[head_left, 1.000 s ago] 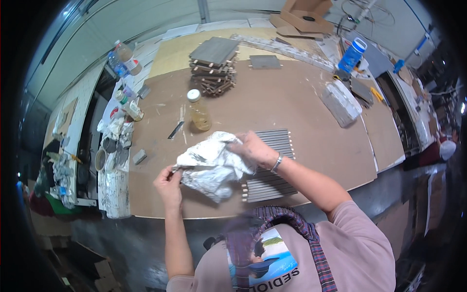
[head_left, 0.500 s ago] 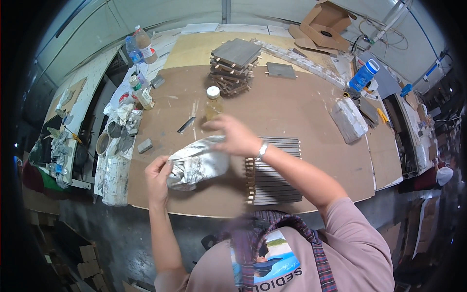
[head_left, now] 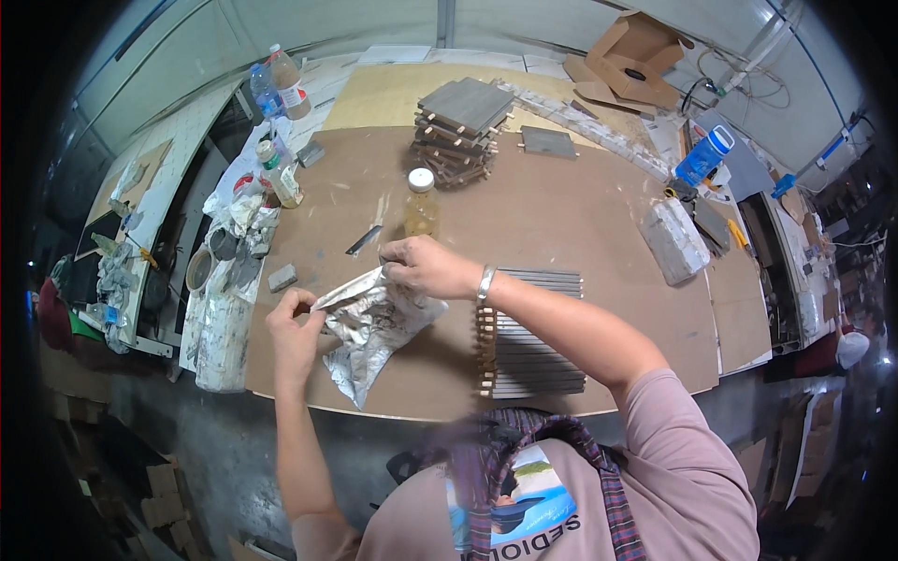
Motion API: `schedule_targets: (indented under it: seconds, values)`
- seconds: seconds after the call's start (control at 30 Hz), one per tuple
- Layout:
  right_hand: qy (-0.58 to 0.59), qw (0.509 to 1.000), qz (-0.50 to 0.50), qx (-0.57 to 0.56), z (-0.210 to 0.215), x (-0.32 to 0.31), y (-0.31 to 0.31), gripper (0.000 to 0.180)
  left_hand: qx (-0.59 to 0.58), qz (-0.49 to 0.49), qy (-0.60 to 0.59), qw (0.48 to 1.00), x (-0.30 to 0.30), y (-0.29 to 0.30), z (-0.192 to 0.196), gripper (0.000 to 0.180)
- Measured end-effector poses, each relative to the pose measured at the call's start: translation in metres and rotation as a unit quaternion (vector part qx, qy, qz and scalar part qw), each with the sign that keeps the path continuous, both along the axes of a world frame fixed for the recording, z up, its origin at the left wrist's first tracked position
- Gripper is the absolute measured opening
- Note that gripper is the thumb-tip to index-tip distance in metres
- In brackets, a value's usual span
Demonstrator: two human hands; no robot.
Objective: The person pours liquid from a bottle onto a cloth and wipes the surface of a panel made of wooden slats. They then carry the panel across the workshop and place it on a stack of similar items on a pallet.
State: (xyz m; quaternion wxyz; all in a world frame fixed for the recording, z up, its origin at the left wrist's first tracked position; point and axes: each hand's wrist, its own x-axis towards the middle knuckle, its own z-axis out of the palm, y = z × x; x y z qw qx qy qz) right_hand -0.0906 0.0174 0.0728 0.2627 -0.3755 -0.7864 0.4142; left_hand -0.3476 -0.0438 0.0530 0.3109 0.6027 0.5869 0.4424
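Between my hands hangs a stained white cloth (head_left: 379, 327), stretched along its top edge and drooping toward the table's near edge. My left hand (head_left: 294, 327) pinches one corner. My right hand (head_left: 432, 268), with a metal band at the wrist, grips the far end of the same edge. Just beyond it stands a clear bottle (head_left: 422, 213) of yellowish liquid with a white cap. To the right, partly under my right forearm, a row of grey slats (head_left: 538, 360) stands on edge, light wooden pegs along its left side.
A stack of grey pegged boards (head_left: 463, 107) stands at the back, a single board (head_left: 549, 141) beside it. A dark blade-like strip (head_left: 363, 240) and grey block (head_left: 282, 277) lie left. Wrapped block (head_left: 675, 241) and blue bottle (head_left: 703, 156) stand right; bottles and rags crowd the left edge.
My right hand has closed on the cloth's upper edge after moving over it with fingers spread. The cloth, bunched before, now hangs stretched between both hands with a loose corner pointing down.
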Motion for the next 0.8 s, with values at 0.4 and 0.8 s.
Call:
schedule_targets:
  seconds: [0.4, 0.8]
  values:
    - [0.064, 0.992, -0.060, 0.090, 0.038, 0.004, 0.015, 0.018, 0.147, -0.010, 0.042, 0.988, -0.005, 0.014, 0.048, 0.006]
    - [-0.105, 0.926, -0.147, 0.332, 0.073, 0.030, 0.040, 0.019, 0.243, 0.089, 0.120, 0.958, -0.042, 0.046, 0.076, 0.008]
